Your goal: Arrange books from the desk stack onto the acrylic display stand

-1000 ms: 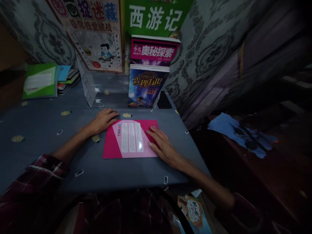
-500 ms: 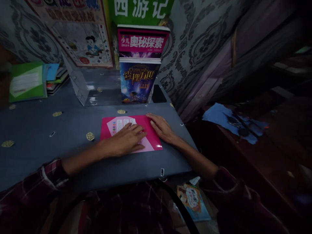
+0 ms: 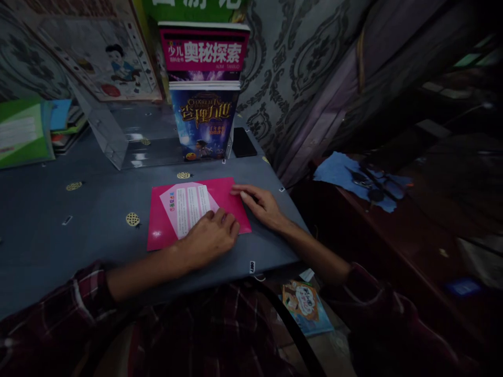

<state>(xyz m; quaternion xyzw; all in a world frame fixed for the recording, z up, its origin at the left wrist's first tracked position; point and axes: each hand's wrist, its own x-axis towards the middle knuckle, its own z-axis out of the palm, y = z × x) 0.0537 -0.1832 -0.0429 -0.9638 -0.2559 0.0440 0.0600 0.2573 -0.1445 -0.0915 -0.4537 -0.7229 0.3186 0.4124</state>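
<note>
A thin pink book (image 3: pixel 157 225) lies flat on the table, its cover showing a paler pink panel with white text boxes. Across its lower right part lies my left hand (image 3: pixel 212 230), fingers curled in and fingertips hidden beneath; what they hold, if anything, does not show. My right hand (image 3: pixel 265 209) rests at the book's right edge, fingers stretched toward the upper right corner and thumb apart from them. Its fingertips touch or nearly touch the cover.
Beyond the book, a clear acrylic stand (image 3: pixel 113 141) holds upright books, a blue one (image 3: pixel 206 123) in front. A black phone-like slab (image 3: pixel 243 142) lies beside it. Green booklets (image 3: pixel 23 131) sit at left. Scissors (image 3: pixel 365 178) lie on blue cloth (image 3: pixel 334 173) at right; another book (image 3: pixel 304 309) lies below the table.
My left hand has curled its fingers and slid toward the book's lower right, uncovering more of the text boxes. My right hand stays by the right edge. The view has shifted to the right.
</note>
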